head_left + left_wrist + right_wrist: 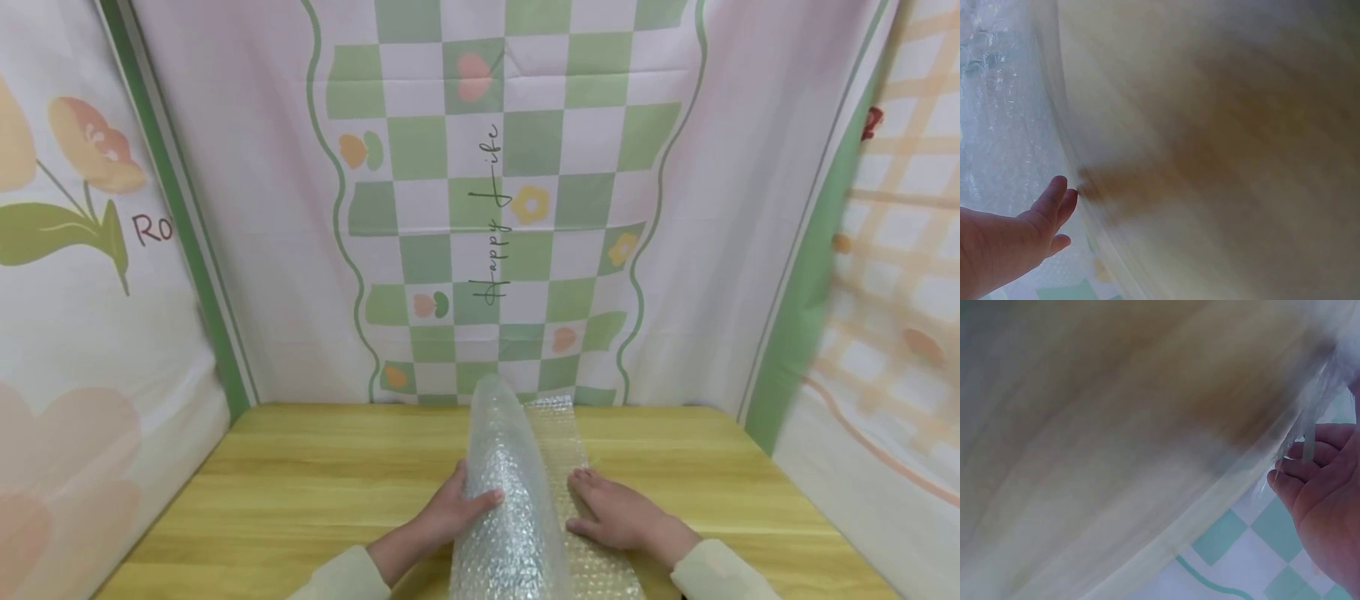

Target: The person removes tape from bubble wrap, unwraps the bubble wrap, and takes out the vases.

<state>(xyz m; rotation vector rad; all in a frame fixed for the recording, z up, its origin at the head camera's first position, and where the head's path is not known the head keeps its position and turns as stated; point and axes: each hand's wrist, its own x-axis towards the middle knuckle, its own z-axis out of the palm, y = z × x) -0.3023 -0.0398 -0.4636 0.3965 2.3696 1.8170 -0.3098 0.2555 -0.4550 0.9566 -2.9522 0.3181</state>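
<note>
A roll of clear bubble wrap [506,467] lies lengthwise on the wooden table, its far end toward the back. From under its right side a flat strip of the wrap [558,442] runs out along the table. My left hand [450,510] rests against the roll's left side, thumb over the top and fingers extended; in the left wrist view the wrap [997,119] stands behind the hand [1029,234]. With fingers spread, my right hand [618,510] lies on the flat strip. The right wrist view shows that hand [1329,487] near the wrap's edge, fingers slightly bent.
The yellow wooden table [337,450] extends to both sides of the roll. Behind it hangs a green-and-white checked cloth [480,208]. Printed cloths stand at the left [75,333] and right [885,333], close to the table's edges.
</note>
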